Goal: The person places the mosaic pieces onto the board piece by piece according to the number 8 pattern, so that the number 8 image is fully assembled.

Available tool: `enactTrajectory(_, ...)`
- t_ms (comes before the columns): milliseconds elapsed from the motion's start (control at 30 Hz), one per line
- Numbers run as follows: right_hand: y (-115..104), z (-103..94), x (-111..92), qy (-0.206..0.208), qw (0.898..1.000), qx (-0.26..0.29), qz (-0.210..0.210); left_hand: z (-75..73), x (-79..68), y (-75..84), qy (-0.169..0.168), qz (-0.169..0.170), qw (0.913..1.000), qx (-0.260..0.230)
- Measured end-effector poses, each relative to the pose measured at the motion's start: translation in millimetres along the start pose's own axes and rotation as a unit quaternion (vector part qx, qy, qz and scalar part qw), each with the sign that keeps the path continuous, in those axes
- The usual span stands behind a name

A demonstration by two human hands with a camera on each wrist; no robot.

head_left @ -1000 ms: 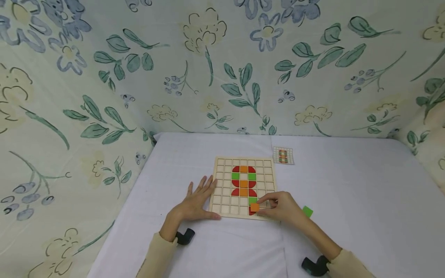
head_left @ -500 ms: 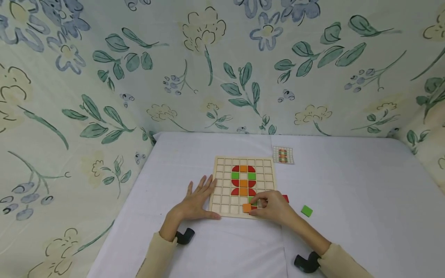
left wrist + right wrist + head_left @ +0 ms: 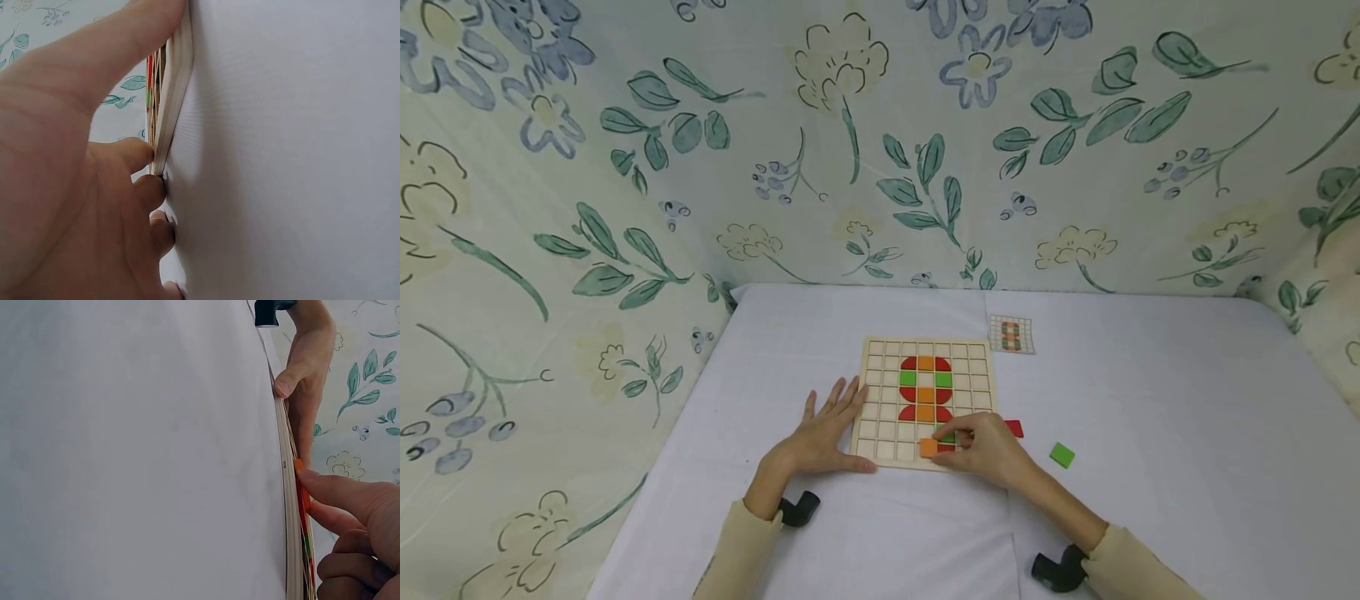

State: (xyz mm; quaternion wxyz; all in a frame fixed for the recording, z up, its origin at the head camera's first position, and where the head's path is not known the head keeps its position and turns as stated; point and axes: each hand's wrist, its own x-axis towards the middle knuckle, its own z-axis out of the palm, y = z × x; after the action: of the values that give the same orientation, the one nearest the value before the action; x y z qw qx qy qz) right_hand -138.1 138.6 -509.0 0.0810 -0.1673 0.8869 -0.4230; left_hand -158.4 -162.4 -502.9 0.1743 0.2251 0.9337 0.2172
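A wooden grid board (image 3: 880, 427) lies on the table, with red, orange and green tiles set in its middle columns. My right hand (image 3: 988, 450) pinches an orange square tile (image 3: 928, 448) between thumb and index finger, low over the bottom row. In the right wrist view the orange tile (image 3: 299, 465) appears close against the board's face, beside the thumb. My left hand (image 3: 820, 437) rests at the board's left edge, fingers spread and thumb at the lower left corner. The left wrist view has its fingertips along the board's side (image 3: 175, 94).
To the right of the board lie a red tile (image 3: 1014, 428), partly behind the right hand, and a green square tile (image 3: 1062, 455). A small pattern card (image 3: 1011, 335) sits past the board's upper right corner. White cloth covers the table, with a floral curtain (image 3: 842, 150) behind.
My right hand has moved left with the orange tile, from over the red piece in the bottom row to the neighbouring cell. The red tile beside the board came into view. My left hand stayed put.
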Motion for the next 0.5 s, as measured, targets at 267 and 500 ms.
enactTrajectory(267, -1.4, 2.9, 0.6, 0.001, 1.000, 0.006, 0.008, 0.0, -0.1, -0.4, 0.003, 0.000, 1.0000, -0.004)
enactTrajectory(500, -3.3, 5.4, -0.7, 0.001, 1.000, -0.003, 0.018, -0.1, -1.1, 0.2, 0.004, 0.000, 1.0000, -0.009)
